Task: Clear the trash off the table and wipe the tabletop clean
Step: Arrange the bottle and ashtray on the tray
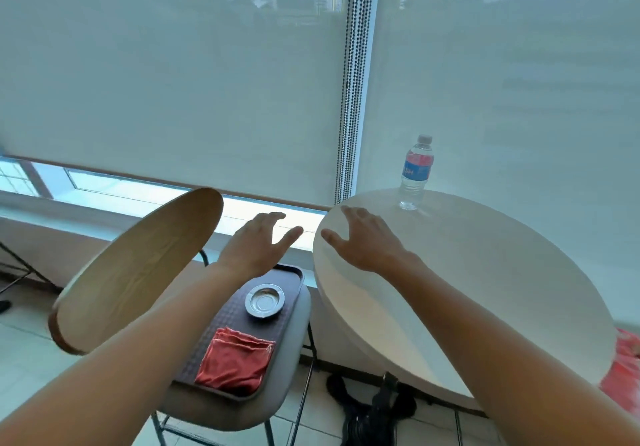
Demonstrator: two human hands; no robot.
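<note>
**Both hands out, bottle not yet taken**

Round white worktop (485, 272) on the right of view. One item on it: a clear plastic water bottle (415, 172), standing near the far edge, close to the window blind (173, 82). Cap on; red and blue label. Little or no water visible inside, though hard to be sure.

Right hand (363, 241) stretched over the near-left part of the worktop, fingers (349, 213) spread wide and straight, holding nothing. Whether the palm touches the surface I cannot tell. Left hand (256, 244) extended beside it, over the gap between worktop and chair (239, 407), fingers loosely spread, also holding nothing.

On the chair seat sits a dark tray (221, 324) carrying a metal ashtray (265, 301) and a folded red cloth (235, 362). Wooden chair back (138, 265) to the left.

Step in hand, as I judge it: reach for the bottle as the trash to clear.

- Right hand is nearer; the bottle is beyond its fingertips, apart from them.
- Wrap the body at or below the label, where it is widest; a light bottle tips easily if nudged at the neck.
- Lift straight up before carrying off.
- The cloth is then needed for wiping.

Bottle's long axis is vertical, cap pointing up, base flat on the worktop.
</note>
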